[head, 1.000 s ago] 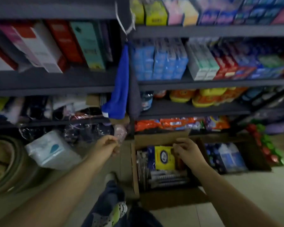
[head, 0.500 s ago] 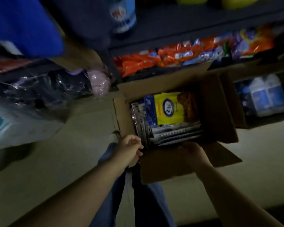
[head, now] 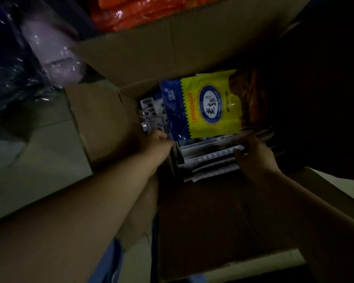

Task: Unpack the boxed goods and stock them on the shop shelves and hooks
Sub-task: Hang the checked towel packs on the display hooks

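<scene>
An open cardboard box (head: 110, 123) fills the middle of the view, flaps spread. Inside, a yellow and blue snack packet (head: 208, 107) lies on top, with its clear window showing brown contents at the right. Below it stands a row of flat silver-grey packets (head: 211, 158), and small carded items (head: 151, 113) sit at the left side. My left hand (head: 156, 142) reaches into the box at the lower left corner of the yellow packet, its fingers hidden among the goods. My right hand (head: 253, 154) has its fingers curled over the top edges of the silver-grey packets.
Orange packets (head: 143, 11) lie on the bottom shelf behind the box. Clear-wrapped pink and dark goods (head: 49, 48) sit at the upper left. Pale floor tiles (head: 39, 160) show left of the box. The right side of the box is in deep shadow.
The view has dropped from the shelves and closed in on the box. Both hands have moved from the box's front edge into it, onto the packets.
</scene>
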Motion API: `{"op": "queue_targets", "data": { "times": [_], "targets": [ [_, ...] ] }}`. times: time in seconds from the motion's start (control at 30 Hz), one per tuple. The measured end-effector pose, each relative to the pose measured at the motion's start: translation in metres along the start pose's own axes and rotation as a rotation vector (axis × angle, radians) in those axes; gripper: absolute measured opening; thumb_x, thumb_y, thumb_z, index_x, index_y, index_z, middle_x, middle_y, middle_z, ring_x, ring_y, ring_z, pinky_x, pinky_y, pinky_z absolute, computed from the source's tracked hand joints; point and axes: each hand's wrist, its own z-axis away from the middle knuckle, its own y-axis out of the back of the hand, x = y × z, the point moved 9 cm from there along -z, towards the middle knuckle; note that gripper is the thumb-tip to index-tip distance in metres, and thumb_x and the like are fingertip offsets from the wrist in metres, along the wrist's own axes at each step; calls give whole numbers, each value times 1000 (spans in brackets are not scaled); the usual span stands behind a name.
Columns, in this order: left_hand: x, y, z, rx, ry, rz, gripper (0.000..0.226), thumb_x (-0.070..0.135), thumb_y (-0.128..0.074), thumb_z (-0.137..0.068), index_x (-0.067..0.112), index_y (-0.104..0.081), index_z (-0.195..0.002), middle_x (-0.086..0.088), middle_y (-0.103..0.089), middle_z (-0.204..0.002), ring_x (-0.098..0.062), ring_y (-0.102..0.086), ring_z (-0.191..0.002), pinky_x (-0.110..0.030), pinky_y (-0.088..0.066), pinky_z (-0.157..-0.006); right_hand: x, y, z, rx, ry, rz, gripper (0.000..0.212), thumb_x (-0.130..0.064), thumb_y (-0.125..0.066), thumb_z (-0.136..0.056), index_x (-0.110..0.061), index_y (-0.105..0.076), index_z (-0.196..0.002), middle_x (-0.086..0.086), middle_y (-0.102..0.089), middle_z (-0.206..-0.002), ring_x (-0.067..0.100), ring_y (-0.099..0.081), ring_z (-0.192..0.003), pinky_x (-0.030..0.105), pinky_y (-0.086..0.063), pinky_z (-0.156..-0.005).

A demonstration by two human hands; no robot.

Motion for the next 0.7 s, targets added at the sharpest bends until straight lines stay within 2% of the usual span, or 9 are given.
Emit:
{"op": "queue_targets", "data": {
  "times": [0.03, 0.1, 0.13, 0.2, 0.3, 0.4, 0.53, 0.63, 0.7],
  "targets": [
    [-2, -2, -7, 3, -5, -22, 16, 14, -56, -92, 15, -54, -108, -6, -54, -104, -22, -53, -96, -32, -44, -82, 0, -5, -7, -29, 35, 86, 49, -11, -55, -92, -15, -42, -139, 11, -42, -141, 29, -52, -110, 34, -47, -83],
    [-11, -7, -14, -7, 8, -35, 10, 13, -57, -91, 21, -51, -93, -6, -53, -101, -22, -52, -92, -31, -44, -80, 3, -22, -17, -147, 100, 380, 71, -9, -59, -87, -20, -26, -148, 4, -20, -156, 30, -21, -141, 43, -29, -110],
    [-19, -11, -14, -22, 24, -37, 15, 11, -57, -91, 23, -49, -88, -6, -53, -99, -22, -52, -91, -31, -43, -78, 6, -32, -19, -215, 122, 522, 79, -11, -61, -86, -24, -17, -151, 0, -11, -159, 27, -8, -146, 46, -19, -114],
    [-36, -17, -13, -40, 45, -32, 15, 7, -57, -90, 20, -49, -90, -7, -53, -95, -20, -52, -87, -30, -42, -75, 12, -49, -20, -306, 155, 722, 88, -15, -62, -87, -31, -4, -151, -5, 0, -159, 26, 5, -147, 51, -8, -116],
    [-63, -19, -10, -53, 52, 28, 13, 3, -55, -91, 15, -50, -91, -5, -57, -88, -19, -53, -83, -27, -41, -67, 14, -62, -24, -314, 179, 821, 90, -11, -60, -87, -32, 0, -152, -2, -4, -159, 29, -1, -147, 53, -7, -116],
    [-81, -22, -6, -82, 60, 64, 17, 3, -53, -92, 10, -50, -107, -11, -59, -104, -23, -55, -91, -27, -42, -69, 8, -63, -30, -189, 221, 804, 77, -11, -59, -86, -27, -18, -149, 1, -22, -155, 26, -17, -143, 46, -14, -115],
    [-83, -26, -4, -122, 46, 106, 11, 7, -52, -95, 15, -51, -102, -7, -59, -97, -19, -56, -89, -22, -41, -64, 7, -71, -31, -193, 266, 900, 60, -16, -56, -89, -28, -33, -143, 1, -26, -151, 26, -22, -140, 43, -18, -113],
    [-82, -26, -4, -137, 41, 136, 9, 7, -49, -96, 13, -52, -103, -3, -58, -91, -17, -56, -88, -21, -41, -67, 5, -75, -35, -180, 274, 928, 54, -17, -52, -90, -28, -37, -140, 0, -32, -149, 23, -27, -139, 42, -13, -114],
    [-83, -26, -4, -138, 25, 115, 12, 6, -49, -95, 16, -53, -94, -2, -58, -88, -19, -57, -89, -21, -41, -66, 3, -79, -39, -142, 272, 926, 47, -16, -50, -90, -27, -42, -135, -1, -41, -144, 21, -32, -137, 42, -10, -115]
  ]
}}
